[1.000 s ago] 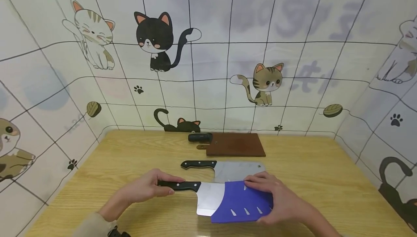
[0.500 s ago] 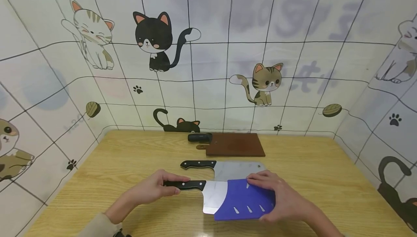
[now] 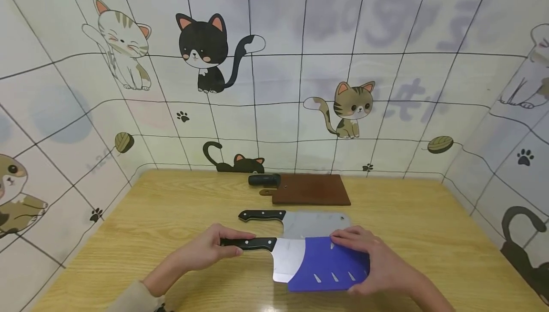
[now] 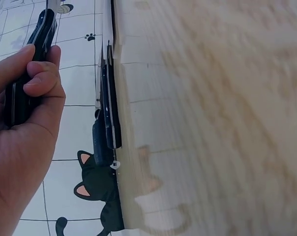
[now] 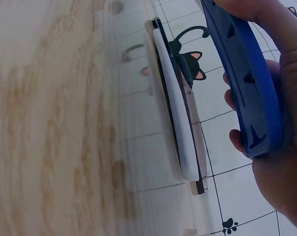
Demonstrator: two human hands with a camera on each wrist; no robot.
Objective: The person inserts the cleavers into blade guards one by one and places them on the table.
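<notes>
While the left hand point(image 3: 201, 254) gripped the cleaver's point(image 3: 286, 264) black handle at lower centre, the right hand point(image 3: 379, 266) clasped the blue sheath point(image 3: 330, 270) half over the blade. Sheathing seemed midway; the next move likely needed a straight push home.

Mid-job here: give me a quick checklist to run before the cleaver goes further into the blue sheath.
1. Left hand grips the cleaver handle: ok.
2. Right hand holds the blue sheath: ok.
3. Blade entered in the sheath mouth: ok, partly in, bare steel showing.
4. Fingers clear of the cutting edge: cannot tell.
5. Second cleaver apart from the working pair: not ok, it lies just behind and the sheath overlaps its blade in the head view.
6. Brown board out of the way: ok.
</notes>
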